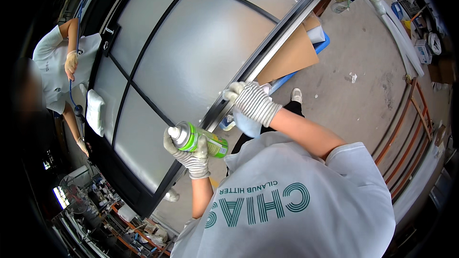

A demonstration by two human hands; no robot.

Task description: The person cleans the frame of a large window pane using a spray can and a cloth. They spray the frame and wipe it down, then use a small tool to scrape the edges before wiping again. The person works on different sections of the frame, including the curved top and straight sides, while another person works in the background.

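Observation:
My left hand (191, 158), in a striped knit glove, is closed around a green spray can (206, 142) with a silver shoulder and white nozzle. The can is tilted beside the near edge of a large black-framed panel (203, 52) with frosted glass panes. My right hand (253, 102), gloved the same way, rests at that panel's edge rail (267, 50) with its fingers curled in. Whatever those fingers hold, if anything, is hidden. A pale blue item (246, 125) shows just below the right hand; its kind is unclear.
Across the panel at left, a co-worker (64, 64) in a white shirt and gloves handles a blue cord (81, 12). A white padded bundle (95, 112) lies near them. Cardboard (289, 55) over a blue bin (326, 42) sits by the rail; an orange-brown metal frame (399, 129) stands at right.

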